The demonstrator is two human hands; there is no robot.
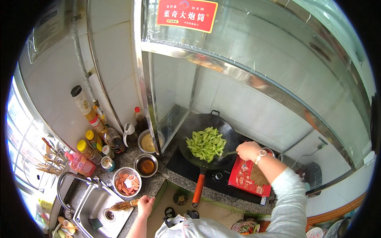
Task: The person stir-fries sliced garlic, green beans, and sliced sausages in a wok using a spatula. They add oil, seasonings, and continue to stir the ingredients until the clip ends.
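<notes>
My left hand grips the bound end of a small straw wok brush, whose bristles hang over the steel sink. In my right hand is the end of a thin utensil, likely a spatula, which reaches into the black wok. Cut pale-green vegetable pieces, perhaps loofah or cucumber, lie heaped in the wok. Its red handle points towards me. Below my right wrist is a red printed cardboard box, lying on the black cooktop.
Left of the cooktop stand a bowl of sliced sausage, a bowl of dark liquid and a bowl of yellowish liquid. Several seasoning bottles line the wall. A curved faucet rises by the sink. Glass panels with a metal frame enclose the cooktop.
</notes>
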